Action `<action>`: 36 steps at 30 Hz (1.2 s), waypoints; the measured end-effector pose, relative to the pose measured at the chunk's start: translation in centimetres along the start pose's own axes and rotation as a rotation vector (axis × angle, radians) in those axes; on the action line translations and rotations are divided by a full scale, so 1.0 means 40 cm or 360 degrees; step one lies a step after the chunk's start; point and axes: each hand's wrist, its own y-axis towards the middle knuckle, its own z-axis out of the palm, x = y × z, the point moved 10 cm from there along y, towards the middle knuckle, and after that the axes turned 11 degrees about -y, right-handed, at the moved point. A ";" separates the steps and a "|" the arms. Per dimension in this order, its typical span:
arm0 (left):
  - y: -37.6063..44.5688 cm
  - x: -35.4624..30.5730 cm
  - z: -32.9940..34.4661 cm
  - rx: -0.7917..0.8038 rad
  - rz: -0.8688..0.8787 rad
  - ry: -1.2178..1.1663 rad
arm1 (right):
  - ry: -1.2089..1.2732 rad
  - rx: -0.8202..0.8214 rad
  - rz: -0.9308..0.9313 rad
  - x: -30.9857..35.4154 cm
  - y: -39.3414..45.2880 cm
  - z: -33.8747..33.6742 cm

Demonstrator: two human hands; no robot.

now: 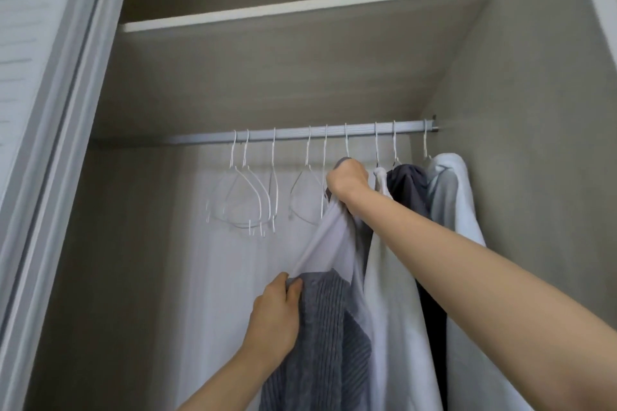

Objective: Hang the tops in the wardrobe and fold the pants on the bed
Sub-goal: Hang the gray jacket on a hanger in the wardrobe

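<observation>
Right hand (347, 182): raised to just under the rail (300, 134), fist clenched round the neck of a top (334, 243) at the base of a white hanger hook (346, 143). Forearm runs in from the lower right corner of view.

Left hand (275, 314): lower down, fingers and thumb pinching the top's fabric where pale lilac cloth meets a dark grey ribbed panel (320, 327). Cloth is drawn taut between the two hands, slanting from the upper grip down to the lower one.

The top itself: two-tone, pale lilac upper part, grey ribbed lower part, hanging inside the wardrobe right of the rail's middle. Whether the hanger's hook bears its weight or the right hand does, cannot tell.

Just beside it toward the rail's right end: a white garment (384, 277), a dark charcoal one (409, 190), then a pale blue-white one (447, 183) against the right side wall (534, 143). All three hang from white hooks and touch one another.

Toward the rail's left: a cluster of bare white wire hangers (247, 197), several overlapping, another pair (309, 190) nearer the right hand.

Above the rail: a shelf (300, 10) spanning the wardrobe. Sliding door frame (56, 110) at the left edge.
</observation>
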 end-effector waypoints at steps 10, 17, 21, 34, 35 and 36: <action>-0.105 -0.073 0.041 0.0163 0.0416 0.0950 | -0.0919 -0.0451 -0.0429 0.000 -0.117 -0.069; -0.229 -0.014 0.058 0.0260 0.0283 0.0792 | -0.1498 -0.0270 -0.0754 -0.012 -0.319 0.064; -0.336 0.034 0.026 0.0218 0.0166 0.0849 | -0.1445 -0.0095 -0.0833 -0.063 -0.432 0.119; -0.635 0.147 -0.096 0.0031 -0.0417 0.0404 | -0.0971 0.0467 -0.1051 -0.204 -0.857 0.142; -0.667 0.140 -0.115 0.0003 -0.0435 0.0404 | -0.0893 0.0480 -0.1059 -0.212 -0.888 0.133; -0.699 0.130 -0.134 -0.0029 -0.0458 0.0378 | -0.0808 0.0490 -0.1062 -0.220 -0.918 0.123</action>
